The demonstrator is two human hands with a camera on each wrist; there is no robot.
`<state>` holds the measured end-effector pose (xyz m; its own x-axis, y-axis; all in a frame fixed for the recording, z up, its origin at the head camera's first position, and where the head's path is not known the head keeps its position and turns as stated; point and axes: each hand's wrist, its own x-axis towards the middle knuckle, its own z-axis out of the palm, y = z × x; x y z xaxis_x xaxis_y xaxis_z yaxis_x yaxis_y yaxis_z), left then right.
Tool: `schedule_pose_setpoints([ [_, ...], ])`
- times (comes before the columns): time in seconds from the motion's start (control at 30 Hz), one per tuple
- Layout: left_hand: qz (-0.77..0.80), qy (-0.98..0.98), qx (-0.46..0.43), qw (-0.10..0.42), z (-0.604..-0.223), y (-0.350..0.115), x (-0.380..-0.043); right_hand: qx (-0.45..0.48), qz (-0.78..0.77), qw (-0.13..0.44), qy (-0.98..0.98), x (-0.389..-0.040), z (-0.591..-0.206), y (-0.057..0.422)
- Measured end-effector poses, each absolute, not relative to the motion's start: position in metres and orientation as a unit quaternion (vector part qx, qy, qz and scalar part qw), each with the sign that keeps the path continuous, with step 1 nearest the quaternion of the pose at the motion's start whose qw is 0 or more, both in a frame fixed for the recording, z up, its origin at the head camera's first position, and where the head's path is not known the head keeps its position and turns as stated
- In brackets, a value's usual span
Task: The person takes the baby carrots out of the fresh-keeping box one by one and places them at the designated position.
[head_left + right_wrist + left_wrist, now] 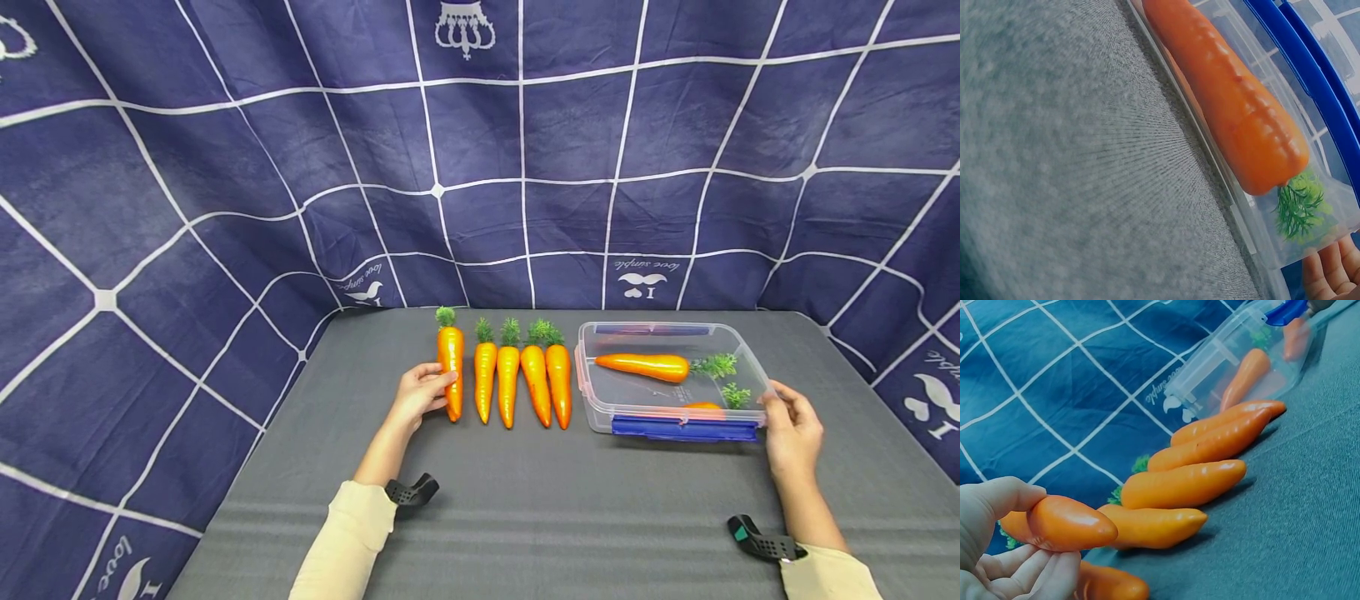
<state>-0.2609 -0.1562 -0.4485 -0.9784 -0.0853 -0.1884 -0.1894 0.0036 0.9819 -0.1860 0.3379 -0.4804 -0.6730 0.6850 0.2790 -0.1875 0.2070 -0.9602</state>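
My left hand (422, 395) pinches an orange toy carrot (451, 367) with a green tuft between thumb and fingers. In the left wrist view another carrot (1113, 584) lies below the held one; from the head view it is hidden. To the right, several more carrots (507, 383) lie side by side, tufts toward the back. At the right stands a clear plastic food box (637, 400) with blue latches, holding two carrots, one of them (645, 365) lying crosswise. My right hand (795, 429) grips the box's right end, fingers (1332, 269) against its outside.
The grey cloth-covered table (562, 517) extends in front of the carrots and box. A blue curtain (480, 217) with white grid lines hangs close behind and along the left and right sides. Black straps (765, 542) sit on both wrists.
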Motion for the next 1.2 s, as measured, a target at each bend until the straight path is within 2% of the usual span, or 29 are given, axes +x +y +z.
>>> schedule_pose_setpoints([
  [0.67,0.660,0.741,-0.120,0.009,-0.460,-0.190,-0.260,-0.191,0.592,0.348,-0.701,-0.185,-0.480,0.340],
  [1.2,0.606,0.782,-0.143,0.006,-0.471,-0.196,-0.268,-0.188,0.598,0.354,-0.694,-0.185,-0.479,0.338],
])
